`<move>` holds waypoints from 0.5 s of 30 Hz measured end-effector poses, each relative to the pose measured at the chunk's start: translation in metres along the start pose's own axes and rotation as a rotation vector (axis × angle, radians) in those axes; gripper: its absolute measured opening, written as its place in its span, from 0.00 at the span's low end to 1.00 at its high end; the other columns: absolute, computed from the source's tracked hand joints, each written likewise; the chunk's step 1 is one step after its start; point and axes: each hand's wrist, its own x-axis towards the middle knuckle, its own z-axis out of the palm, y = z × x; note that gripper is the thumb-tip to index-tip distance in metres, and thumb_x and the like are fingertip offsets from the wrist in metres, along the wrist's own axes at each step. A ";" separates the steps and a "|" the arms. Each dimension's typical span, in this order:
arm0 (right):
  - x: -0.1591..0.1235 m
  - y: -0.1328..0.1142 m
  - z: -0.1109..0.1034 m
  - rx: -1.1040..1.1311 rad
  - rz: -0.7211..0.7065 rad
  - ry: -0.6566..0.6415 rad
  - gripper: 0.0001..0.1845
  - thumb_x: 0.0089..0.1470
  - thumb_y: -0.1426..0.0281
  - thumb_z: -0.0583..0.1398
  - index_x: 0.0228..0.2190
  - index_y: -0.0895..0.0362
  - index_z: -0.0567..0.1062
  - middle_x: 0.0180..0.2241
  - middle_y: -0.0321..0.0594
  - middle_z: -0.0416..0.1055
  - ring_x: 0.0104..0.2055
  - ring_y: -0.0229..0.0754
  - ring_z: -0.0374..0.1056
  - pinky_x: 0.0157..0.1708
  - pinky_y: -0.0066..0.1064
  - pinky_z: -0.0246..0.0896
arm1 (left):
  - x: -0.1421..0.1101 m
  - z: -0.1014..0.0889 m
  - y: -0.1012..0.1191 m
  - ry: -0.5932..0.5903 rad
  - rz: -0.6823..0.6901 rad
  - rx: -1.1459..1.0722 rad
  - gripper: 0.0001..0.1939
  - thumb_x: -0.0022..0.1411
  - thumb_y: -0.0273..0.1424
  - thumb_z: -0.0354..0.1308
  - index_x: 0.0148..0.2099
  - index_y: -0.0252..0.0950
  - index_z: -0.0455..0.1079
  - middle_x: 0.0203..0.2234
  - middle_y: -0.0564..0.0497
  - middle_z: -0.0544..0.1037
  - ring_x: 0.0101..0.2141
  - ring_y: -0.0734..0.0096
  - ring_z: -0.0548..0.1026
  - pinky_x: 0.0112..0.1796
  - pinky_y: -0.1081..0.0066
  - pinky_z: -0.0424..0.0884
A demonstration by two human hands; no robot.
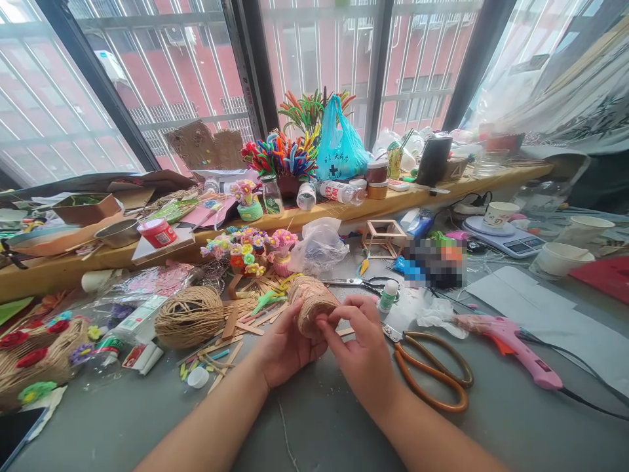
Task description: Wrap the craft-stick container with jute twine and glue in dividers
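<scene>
A small cylinder wrapped in brown jute twine [310, 300] is tilted in front of me, above the grey table. My left hand [289, 346] cups it from the left and below, fingers curled round its side. Thumb and forefinger of my right hand [362, 351] press together at the cylinder's near right end; any twine end between them is hidden. Large scissors with brown handles [427, 367] lie just right of my right hand. A ball of jute twine [189, 316] rests to the left, near wooden craft sticks [240, 326].
A pink glue gun [515, 344] with a black cord lies at right. Black-handled scissors [348, 282] and a small green-and-white bottle [388, 296] stand beyond my hands. Further back are pipe-cleaner flowers [246, 249], a kitchen scale [506, 237] and a crowded wooden ledge [216, 237].
</scene>
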 end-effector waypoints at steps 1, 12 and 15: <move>0.001 0.000 -0.001 -0.020 -0.017 -0.010 0.02 0.61 0.69 0.66 0.35 0.50 0.79 0.38 0.40 0.69 0.44 0.48 0.68 0.48 0.44 0.66 | 0.001 -0.001 0.000 0.001 0.001 0.002 0.20 0.69 0.44 0.61 0.52 0.34 0.79 0.42 0.46 0.85 0.39 0.68 0.82 0.44 0.68 0.74; 0.005 0.011 -0.001 -0.128 -0.148 -0.156 0.13 0.67 0.69 0.59 0.46 0.50 0.84 0.30 0.41 0.74 0.34 0.46 0.70 0.38 0.41 0.65 | 0.000 0.007 0.004 -0.001 0.072 -0.042 0.21 0.70 0.45 0.60 0.52 0.31 0.78 0.47 0.43 0.84 0.42 0.66 0.82 0.46 0.68 0.74; 0.003 0.012 0.002 -0.175 -0.133 -0.288 0.20 0.67 0.70 0.57 0.56 0.50 0.79 0.30 0.42 0.77 0.34 0.48 0.73 0.38 0.41 0.67 | 0.002 0.009 0.006 0.042 0.128 -0.075 0.21 0.70 0.44 0.60 0.52 0.31 0.78 0.46 0.43 0.84 0.40 0.66 0.82 0.45 0.68 0.75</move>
